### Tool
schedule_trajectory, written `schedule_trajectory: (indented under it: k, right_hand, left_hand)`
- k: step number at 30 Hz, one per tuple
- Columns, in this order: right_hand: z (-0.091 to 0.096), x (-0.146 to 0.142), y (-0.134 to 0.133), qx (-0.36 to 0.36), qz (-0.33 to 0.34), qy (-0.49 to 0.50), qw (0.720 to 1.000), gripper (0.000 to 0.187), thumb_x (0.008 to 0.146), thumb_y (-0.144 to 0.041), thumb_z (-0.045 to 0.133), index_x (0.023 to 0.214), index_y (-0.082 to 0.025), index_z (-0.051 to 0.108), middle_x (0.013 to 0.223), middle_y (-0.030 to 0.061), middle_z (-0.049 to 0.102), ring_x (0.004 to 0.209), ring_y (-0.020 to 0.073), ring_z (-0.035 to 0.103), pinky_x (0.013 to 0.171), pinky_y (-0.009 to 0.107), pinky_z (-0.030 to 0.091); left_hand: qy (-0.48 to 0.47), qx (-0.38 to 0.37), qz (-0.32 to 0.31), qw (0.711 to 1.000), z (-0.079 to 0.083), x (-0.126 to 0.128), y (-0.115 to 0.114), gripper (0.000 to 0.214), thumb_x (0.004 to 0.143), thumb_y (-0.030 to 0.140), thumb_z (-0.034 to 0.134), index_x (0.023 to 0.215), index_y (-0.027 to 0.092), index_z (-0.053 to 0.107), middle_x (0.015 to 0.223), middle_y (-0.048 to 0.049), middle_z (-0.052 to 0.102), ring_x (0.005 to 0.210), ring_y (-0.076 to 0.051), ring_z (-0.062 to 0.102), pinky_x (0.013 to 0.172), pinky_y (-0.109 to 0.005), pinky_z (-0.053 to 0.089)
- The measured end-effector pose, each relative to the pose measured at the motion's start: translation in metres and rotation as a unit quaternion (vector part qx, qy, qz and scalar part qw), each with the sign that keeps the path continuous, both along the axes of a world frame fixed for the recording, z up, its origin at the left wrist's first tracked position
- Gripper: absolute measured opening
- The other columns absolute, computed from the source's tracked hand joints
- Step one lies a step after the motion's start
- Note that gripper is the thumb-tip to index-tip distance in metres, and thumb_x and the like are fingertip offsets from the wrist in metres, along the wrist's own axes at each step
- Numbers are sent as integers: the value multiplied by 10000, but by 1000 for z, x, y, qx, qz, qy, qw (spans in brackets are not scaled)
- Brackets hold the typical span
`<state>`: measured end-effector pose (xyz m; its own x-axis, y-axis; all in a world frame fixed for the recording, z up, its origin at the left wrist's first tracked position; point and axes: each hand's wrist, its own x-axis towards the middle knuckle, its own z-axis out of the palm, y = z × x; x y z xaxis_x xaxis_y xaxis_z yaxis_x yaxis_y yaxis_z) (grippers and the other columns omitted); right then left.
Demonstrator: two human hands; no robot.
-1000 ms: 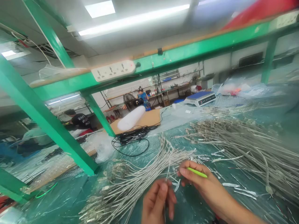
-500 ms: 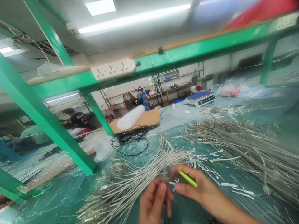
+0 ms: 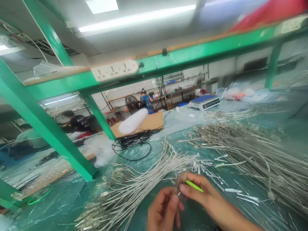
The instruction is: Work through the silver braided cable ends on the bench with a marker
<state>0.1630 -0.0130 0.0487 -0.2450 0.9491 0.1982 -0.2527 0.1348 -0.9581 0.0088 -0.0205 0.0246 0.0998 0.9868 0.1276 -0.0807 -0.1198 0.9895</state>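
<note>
My left hand (image 3: 166, 207) is closed, thumb against the fingers, pinching the end of a thin cable with a bit of silvery foil at it. My right hand (image 3: 198, 191) meets it at the fingertips, closed around a slim lime-green tool (image 3: 194, 185); its working tip is hidden by the fingers. Just beyond both hands lies a fanned bundle of pale grey cables (image 3: 146, 179), connectors clustered at the lower left. Silvery foil scraps (image 3: 232, 190) are scattered to the right of my right hand.
A larger heap of grey cables (image 3: 243, 147) spreads at right. Behind are a coil of black cable (image 3: 134, 141), a white roll (image 3: 133, 121) and a blue-topped scale (image 3: 204, 101). A green post (image 3: 60, 141) slants at left; a green beam with a power strip (image 3: 115, 70) crosses overhead. Other people sit farther off.
My left hand has moved slightly right and the two hands' fingertips have come together at the cable end. The lime-green tool stays in my right hand. The view has shifted a little.
</note>
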Motion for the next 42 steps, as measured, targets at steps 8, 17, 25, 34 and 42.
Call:
schedule_trajectory:
  k: [8, 17, 25, 34, 42]
  right_hand:
    - [-7, -4, 2, 2, 18, -16, 1000, 208, 878, -312, 574, 724, -173, 558, 631, -23, 542, 639, 142, 497, 640, 257, 391]
    - [-8, -6, 2, 26, -49, -105, 993, 217, 857, -261, 563, 668, -191, 484, 591, -50, 449, 598, 125, 417, 592, 238, 356]
    - [-5, -3, 5, 9, -80, -101, 992, 209, 842, -269, 567, 657, -183, 521, 638, -43, 470, 635, 125, 430, 617, 235, 356]
    - [-9, 0, 15, -61, -134, -42, 988, 213, 789, -299, 590, 625, -178, 530, 571, -58, 455, 564, 115, 433, 576, 232, 347]
    - [-12, -1, 14, -82, -157, 13, 984, 215, 784, -273, 621, 599, -184, 557, 559, -54, 493, 557, 111, 457, 570, 222, 361]
  left_hand:
    - [14, 20, 23, 999, -2, 2, -1, 233, 766, 410, 696, 833, 186, 702, 592, -2, 628, 371, -53, 423, 398, -166, 324]
    - [-46, -33, -51, 997, -11, -2, 5, 271, 818, 422, 639, 833, 156, 692, 550, 8, 614, 324, -36, 427, 357, -152, 262]
    - [-187, -139, -124, 965, -8, -1, 7, 254, 807, 409, 660, 788, 158, 693, 504, 18, 604, 302, -19, 392, 355, -143, 288]
    - [-216, -152, -146, 953, -7, -2, 9, 272, 811, 425, 650, 796, 157, 694, 514, 22, 591, 299, -22, 409, 345, -145, 311]
    - [-223, -148, -152, 951, -11, -4, 12, 274, 813, 422, 646, 792, 153, 693, 510, 27, 566, 297, -28, 413, 336, -153, 317]
